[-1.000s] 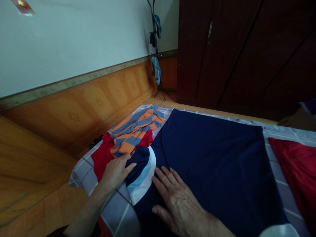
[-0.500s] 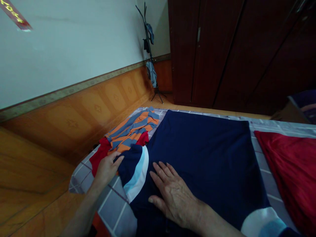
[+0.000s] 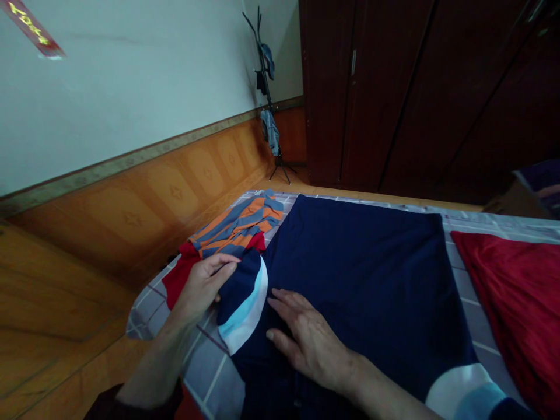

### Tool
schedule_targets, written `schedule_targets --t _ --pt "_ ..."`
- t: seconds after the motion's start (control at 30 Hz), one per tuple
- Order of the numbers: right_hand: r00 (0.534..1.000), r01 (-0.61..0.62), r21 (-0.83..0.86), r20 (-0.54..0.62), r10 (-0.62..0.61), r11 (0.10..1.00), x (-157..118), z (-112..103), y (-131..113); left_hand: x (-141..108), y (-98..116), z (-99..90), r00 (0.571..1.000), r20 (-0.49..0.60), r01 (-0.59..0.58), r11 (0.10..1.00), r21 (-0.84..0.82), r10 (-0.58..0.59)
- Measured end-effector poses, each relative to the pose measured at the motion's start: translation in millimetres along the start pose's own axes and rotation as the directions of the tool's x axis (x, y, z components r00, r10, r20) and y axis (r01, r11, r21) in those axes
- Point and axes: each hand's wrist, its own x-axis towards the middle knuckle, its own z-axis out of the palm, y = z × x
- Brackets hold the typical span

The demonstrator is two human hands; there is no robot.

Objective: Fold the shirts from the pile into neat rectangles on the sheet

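A navy shirt (image 3: 367, 268) lies spread on a bed with a grey checked sheet (image 3: 214, 364). Its left sleeve (image 3: 243, 306) carries a light-blue and white band. The edge of that sleeve is pinched between the thumb and fingers of my left hand (image 3: 203, 290). My right hand (image 3: 308, 335) rests on the shirt body beside the sleeve seam, fingers stretched out. A matching banded sleeve (image 3: 466, 388) shows at the lower right.
Beyond my left hand lies an orange and grey striped garment (image 3: 240, 224) with red cloth (image 3: 179, 274) under it. Another red garment (image 3: 520, 291) is on the right. A coat rack (image 3: 269, 99) stands by the dark wardrobe (image 3: 371, 105). A box (image 3: 516, 195) sits at the far right.
My left hand has moved right and slightly up along the sleeve edge, and the sleeve has shifted inward with it. My right hand stays nearly in place.
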Motion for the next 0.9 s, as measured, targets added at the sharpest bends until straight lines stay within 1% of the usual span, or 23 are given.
schedule_targets --t 0.03,0.07,0.1,0.13,0.17,0.2,0.23,0.27,0.3,0.33,0.37,0.4,0.47,0.53,0.57,0.63,0.7,0.77,0.8,0.9 --pt "0.995 -0.044 0.112 -0.087 0.054 0.993 2 -1 1 -6 10 9.8 0.994 0.103 -0.043 0.999 -0.025 0.045" --pt "0.977 -0.086 0.239 -0.172 0.129 0.967 4 -2 4 -11 19 18.9 0.964 0.245 -0.092 0.994 -0.066 0.105" --pt "0.945 -0.123 0.362 -0.242 0.221 0.924 6 -4 7 -15 27 26.7 0.908 0.381 -0.139 0.984 -0.111 0.172" --pt "0.905 -0.153 0.465 -0.29 0.313 0.872 8 -5 11 -17 34 32.3 0.846 0.483 -0.179 0.973 -0.145 0.228" --pt "0.862 -0.175 0.54 -0.32 0.393 0.823 10 -7 15 -18 39 35.6 0.799 0.538 -0.218 0.963 -0.157 0.268" --pt "0.826 -0.187 0.59 -0.339 0.451 0.786 12 -8 20 -17 42 36.5 0.787 0.545 -0.26 0.956 -0.135 0.291" --pt "0.796 -0.196 0.622 -0.35 0.493 0.758 13 -8 25 -15 43 35.5 0.805 0.515 -0.3 0.951 -0.074 0.294" --pt "0.776 -0.206 0.644 -0.351 0.524 0.737 14 -8 30 -12 42 33.1 0.838 0.464 -0.332 0.943 0.016 0.287" --pt "0.765 -0.22 0.655 -0.344 0.545 0.723 15 -7 33 -10 39 30.2 0.867 0.413 -0.354 0.927 0.121 0.277" --pt "0.757 -0.239 0.651 -0.339 0.558 0.72 16 -5 36 -10 35 27.4 0.884 0.384 -0.369 0.902 0.226 0.266" --pt "0.754 -0.264 0.63 -0.338 0.564 0.73 16 -3 38 -11 29 25.4 0.889 0.385 -0.381 0.869 0.317 0.249" --pt "0.754 -0.289 0.592 -0.344 0.56 0.752 17 -1 38 -14 23 24.4 0.883 0.411 -0.396 0.833 0.386 0.229" --pt "0.772 -0.318 0.486 -0.366 0.52 0.814 17 3 37 -25 8 25.5 0.84 0.507 -0.452 0.764 0.46 0.192" --pt "0.793 -0.314 0.394 -0.392 0.466 0.864 16 4 35 -39 -5 29.0 0.803 0.574 -0.505 0.697 0.51 0.161" --pt "0.795 -0.312 0.359 -0.409 0.449 0.88 16 4 34 -46 -9 30.7 0.793 0.59 -0.521 0.669 0.53 0.151" --pt "0.783 -0.3 0.303 -0.463 0.415 0.904 15 2 35 -56 -15 32.6 0.778 0.615 -0.54 0.635 0.552 0.128" --pt "0.758 -0.287 0.274 -0.521 0.392 0.918 15 -2 38 -59 -15 32.4 0.753 0.65 -0.555 0.631 0.542 0.103" --pt "0.739 -0.276 0.282 -0.549 0.39 0.919 16 -5 43 -59 -12 31.5 0.721 0.687 -0.574 0.63 0.524 0.085" --pt "0.731 -0.276 0.292 -0.555 0.398 0.916 17 -6 46 -59 -9 31.3 0.712 0.697 -0.579 0.629 0.519 0.081" --pt "0.716 -0.267 0.297 -0.576 0.395 0.917 17 -7 49 -58 -4 31.2 0.704 0.704 -0.595 0.619 0.513 0.094"
